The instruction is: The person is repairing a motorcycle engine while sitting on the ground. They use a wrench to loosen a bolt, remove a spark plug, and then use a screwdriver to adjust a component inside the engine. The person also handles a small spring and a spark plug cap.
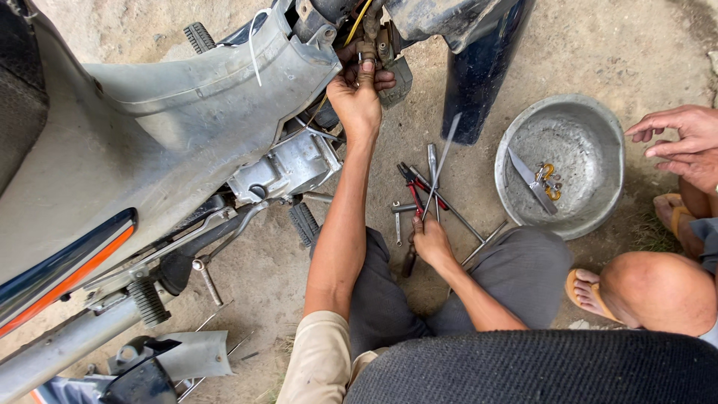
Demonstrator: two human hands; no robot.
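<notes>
So the left hand (pixel 357 97) is up at the far side of the scene, grip clamped around a small brass-coloured fitting (pixel 366 51) tucked in under the motorbike's grey body panel (pixel 187 112), thumb pressed flat on it. The right hand (pixel 428 241) is down near the person's knees, fingers closed around a long thin screwdriver (pixel 441 168). That tool's long axis runs from the grip up and slightly right, tip pointing toward the dark blue fender (pixel 479 67). The fitting sits up and to the left of the tool tip, so the shaft would have to swing left to line up with it; the left hand is already on it, the right is well apart.

More tools lie on the dirt ground (pixel 636 45) just beside the right hand: red-handled pliers (pixel 413 188) and a couple of metal rods, fanned out roughly parallel.

To the right is a dented round metal bowl (pixel 598 217) holding a flat blade (pixel 531 179) and a yellowish clip. Another person's hands (pixel 684 142) hover past its right rim.

No packages or signs; only an orange stripe (pixel 67 273) on the near-left bike panel.
</notes>
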